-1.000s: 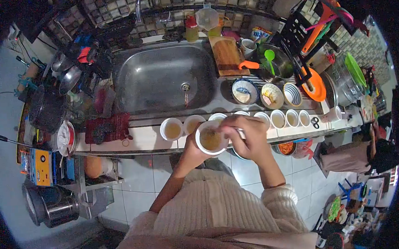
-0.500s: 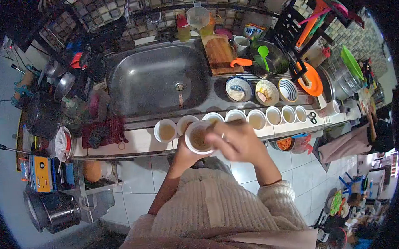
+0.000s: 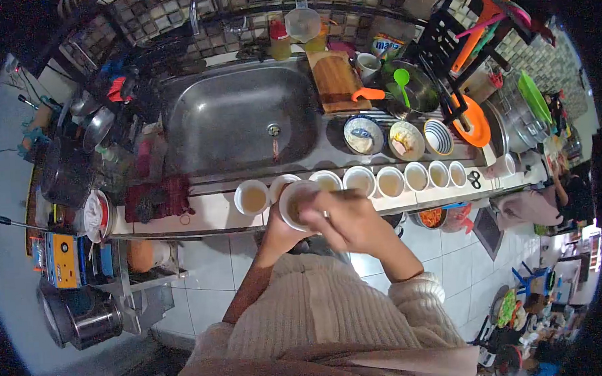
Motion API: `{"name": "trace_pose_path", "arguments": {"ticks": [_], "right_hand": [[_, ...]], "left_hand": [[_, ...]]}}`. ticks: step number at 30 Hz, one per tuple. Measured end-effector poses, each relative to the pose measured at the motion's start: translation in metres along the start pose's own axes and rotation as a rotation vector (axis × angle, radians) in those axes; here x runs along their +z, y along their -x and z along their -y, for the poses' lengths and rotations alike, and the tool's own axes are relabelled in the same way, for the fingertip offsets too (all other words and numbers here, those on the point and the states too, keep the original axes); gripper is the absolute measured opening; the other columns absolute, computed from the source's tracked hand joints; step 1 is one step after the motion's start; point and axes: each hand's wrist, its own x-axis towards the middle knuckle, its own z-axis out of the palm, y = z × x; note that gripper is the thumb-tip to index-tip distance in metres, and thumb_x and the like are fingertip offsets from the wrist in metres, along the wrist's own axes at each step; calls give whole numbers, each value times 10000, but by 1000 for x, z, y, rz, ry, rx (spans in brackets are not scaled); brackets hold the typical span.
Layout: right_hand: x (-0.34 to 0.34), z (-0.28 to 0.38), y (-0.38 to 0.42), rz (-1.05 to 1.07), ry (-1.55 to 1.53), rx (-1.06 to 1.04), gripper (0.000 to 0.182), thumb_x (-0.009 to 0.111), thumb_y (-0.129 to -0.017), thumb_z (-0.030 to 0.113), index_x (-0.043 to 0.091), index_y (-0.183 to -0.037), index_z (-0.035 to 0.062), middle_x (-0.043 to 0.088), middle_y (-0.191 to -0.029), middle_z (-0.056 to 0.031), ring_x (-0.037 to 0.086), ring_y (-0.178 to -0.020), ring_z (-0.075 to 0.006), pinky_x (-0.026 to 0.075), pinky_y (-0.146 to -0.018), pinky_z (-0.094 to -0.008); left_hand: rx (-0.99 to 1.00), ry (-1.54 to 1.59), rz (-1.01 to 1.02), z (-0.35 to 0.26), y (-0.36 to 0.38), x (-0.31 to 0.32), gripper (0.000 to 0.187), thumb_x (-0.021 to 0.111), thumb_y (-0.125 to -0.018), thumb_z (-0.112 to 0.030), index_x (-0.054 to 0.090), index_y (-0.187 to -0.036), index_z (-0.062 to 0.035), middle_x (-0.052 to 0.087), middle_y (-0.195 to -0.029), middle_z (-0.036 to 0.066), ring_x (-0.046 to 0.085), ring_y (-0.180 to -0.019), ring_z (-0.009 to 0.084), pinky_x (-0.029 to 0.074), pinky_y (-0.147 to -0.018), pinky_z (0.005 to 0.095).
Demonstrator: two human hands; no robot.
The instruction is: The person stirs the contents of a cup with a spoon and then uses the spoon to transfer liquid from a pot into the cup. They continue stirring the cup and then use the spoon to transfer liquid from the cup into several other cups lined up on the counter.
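Note:
My left hand [image 3: 281, 234] is wrapped round a white cup [image 3: 285, 214] with brownish contents, raised in front of the counter edge. Over the cup's mouth, my right hand [image 3: 349, 219] has its fingers drawn together and partly blurred. What they hold, if anything, is hidden. Behind the raised cup a row of white cups [image 3: 253, 198] with pale yellowish liquid runs along the counter [image 3: 215, 220]; one cup [image 3: 284, 182] is partly covered by the one I hold.
A steel sink [image 3: 231, 124] lies beyond the row. To its right are a cutting board [image 3: 336, 79], a pot [image 3: 421, 92] with a green ladle [image 3: 402, 83], and several bowls [image 3: 406, 140]. Black scissors [image 3: 474, 179] lie beside the last cup. Another person [image 3: 530, 208] is at far right.
My right hand has shifted slightly over the held cup, still blurred. My left hand keeps its grip. The whole view has moved a little, and the person at far right has changed position.

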Motion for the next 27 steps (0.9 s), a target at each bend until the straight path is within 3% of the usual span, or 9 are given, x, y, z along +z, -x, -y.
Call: {"name": "trace_pose_path", "arguments": {"ticks": [2,4,5,9,12,14,17,22,27], "right_hand": [[-2,-3,2,40,-15,-57,90,563,-799,112,502,-806,47,551,-618,-93,568,-521,-249,434,-477,-312],[-3,-9,2,-4,33,221,86,556,-804,114,501,-810,48,551,-615,-84,567,-520,-246,431,-488,-315],[0,-14,-1,-37,62,283,83,547,-811,119,504,-810,48,553,-621,-79,570,-527,-241,435,-496,-321],[7,-6,-2,14,36,23,81,547,-814,126,509,-811,54,568,-654,-91,571,-515,-233,440,-478,-308],[-3,0,-7,31,74,46,83,552,-810,127,511,-794,57,552,-639,-99,561,-521,-259,437,-494,-328],[0,-6,-9,61,79,227,74,552,-807,122,516,-789,60,545,-624,-96,562,-528,-273,436,-497,-336],[1,-5,-8,55,51,65,43,530,-813,105,524,-797,66,544,-592,-79,575,-526,-254,443,-481,-315],[-4,-7,-13,2,18,131,71,543,-803,129,535,-766,69,537,-592,-81,556,-506,-254,428,-481,-314],[-3,-7,-11,57,-55,3,86,529,-819,107,547,-750,59,555,-598,-73,587,-517,-203,449,-495,-290]], "left_hand": [[-25,39,-39,2,4,-1,660,806,-538,-116,461,-1094,-34,533,-1039,70,519,-960,175,411,-845,315],[-215,293,-72,-3,8,3,665,803,-536,-107,456,-1098,-30,533,-1039,71,519,-959,180,409,-849,317],[-169,282,-115,-4,9,9,665,801,-538,-101,458,-1102,-26,535,-1037,73,519,-963,183,406,-854,322],[-107,126,-21,-7,4,-3,650,804,-545,-110,469,-1096,-25,534,-1051,80,515,-980,181,405,-860,327],[-219,308,-59,-4,9,-1,659,804,-546,-112,463,-1102,-24,534,-1058,85,513,-985,179,408,-856,327],[-226,325,-129,-6,13,6,666,807,-541,-113,458,-1101,-23,533,-1061,86,516,-982,175,415,-849,321],[-83,129,-71,-10,4,1,673,809,-536,-107,451,-1101,-26,530,-1062,83,522,-975,173,422,-840,314],[-165,267,-101,-15,4,2,649,798,-548,-99,456,-1094,-22,534,-1057,85,523,-976,173,423,-838,316],[-113,184,-61,-2,1,-6,657,801,-541,-112,456,-1093,-23,537,-1050,88,522,-976,186,414,-844,325]]}}
